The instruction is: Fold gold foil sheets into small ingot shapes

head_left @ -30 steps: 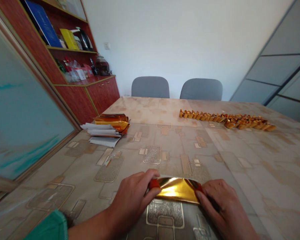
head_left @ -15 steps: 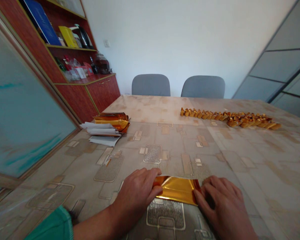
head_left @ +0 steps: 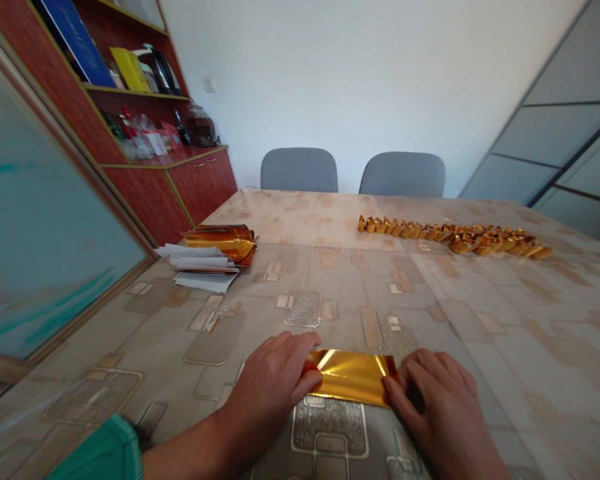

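Our desk has a shiny gold foil sheet close to us. Our left hand and right hand each hold one end of it, fingers bent and pressing down.

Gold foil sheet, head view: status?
Left hand, right hand on opposite ends. Rectangular shiny gold foil sheet flat on patterned beige table cover. Nothing lying on it between the hands.

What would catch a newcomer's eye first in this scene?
The shiny gold foil sheet comes first, at the near table edge between the left hand and right hand. Next is the long row of folded gold foil pieces, far right on the patterned table.
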Tool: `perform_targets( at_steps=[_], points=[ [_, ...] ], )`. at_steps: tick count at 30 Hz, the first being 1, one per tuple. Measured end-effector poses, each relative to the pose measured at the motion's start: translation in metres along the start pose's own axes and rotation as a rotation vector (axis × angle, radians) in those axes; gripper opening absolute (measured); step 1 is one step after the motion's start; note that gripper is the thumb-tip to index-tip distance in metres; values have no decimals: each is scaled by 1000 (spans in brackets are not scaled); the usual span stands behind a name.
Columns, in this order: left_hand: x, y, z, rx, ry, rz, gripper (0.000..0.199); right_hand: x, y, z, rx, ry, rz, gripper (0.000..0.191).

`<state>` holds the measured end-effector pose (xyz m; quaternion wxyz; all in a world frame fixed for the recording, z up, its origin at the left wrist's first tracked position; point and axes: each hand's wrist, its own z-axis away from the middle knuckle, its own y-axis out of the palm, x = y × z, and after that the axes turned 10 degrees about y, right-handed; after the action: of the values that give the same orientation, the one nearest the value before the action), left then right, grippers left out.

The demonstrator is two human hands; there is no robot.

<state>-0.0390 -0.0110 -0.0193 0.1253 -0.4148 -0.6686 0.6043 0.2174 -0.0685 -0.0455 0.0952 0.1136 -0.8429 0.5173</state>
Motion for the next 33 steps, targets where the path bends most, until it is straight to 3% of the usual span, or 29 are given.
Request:
perform_targets(
  at_steps=[4,8,11,16,21,25,27,30,33],
  points=[
    [2,0,1,-18,166,-146,8,-1,2,2,6,31,9,22],
    [2,0,0,29,465,-148,24,-1,4,4,1,72,20,17],
    [1,-3,-5,118,601,-83,30,-1,3,4,-3,68,45,13],
    [0,-8,-13,215,615,-107,33,0,-2,-2,-16,23,65,16],
    [1,-8,-16,190,644,-133,38,21,-10,-2,-64,-63,74,26],
    [3,-4,-17,179,653,-145,22,54,3,16,-71,-234,-20,40],
    [4,-3,-17,199,659,-159,18,62,14,28,-93,-249,-6,43],
    [4,-4,-17,205,672,-173,26,56,22,42,-124,-248,86,39],
    [3,-10,-19,206,672,-154,35,38,17,48,-143,-298,164,36]
  ],
)
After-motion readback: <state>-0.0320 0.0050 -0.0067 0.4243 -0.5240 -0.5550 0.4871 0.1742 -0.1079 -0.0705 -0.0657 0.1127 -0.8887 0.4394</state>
